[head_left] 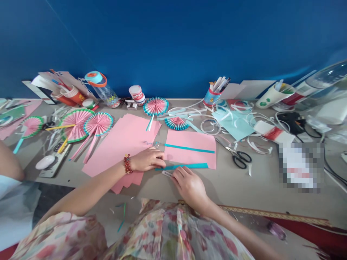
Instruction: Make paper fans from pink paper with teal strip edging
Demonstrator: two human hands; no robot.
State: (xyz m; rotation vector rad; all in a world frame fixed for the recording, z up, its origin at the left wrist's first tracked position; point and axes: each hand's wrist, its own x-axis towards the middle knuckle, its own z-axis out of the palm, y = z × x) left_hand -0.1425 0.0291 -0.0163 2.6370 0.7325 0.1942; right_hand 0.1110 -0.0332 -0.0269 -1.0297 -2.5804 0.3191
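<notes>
A pink paper sheet (191, 146) lies in front of me with one teal strip (189, 148) across its middle and a second teal strip (187, 166) along its near edge. My left hand (148, 159), with a red bead bracelet on the wrist, rests curled at the sheet's left edge, fingertips on the end of the near strip. My right hand (189, 186) is just below that strip, fingers bent and pressing on it. A small white tube-like object (167, 173) lies by its fingertips.
A stack of pink sheets (119, 144) lies to the left. Folded paper fans (89, 124) sit at the back left and centre. Black scissors (238, 157) lie to the right. A pen cup (213, 94), a glue jar (137, 94), paper scraps and cables crowd the back. Another person's arm (9, 162) is at far left.
</notes>
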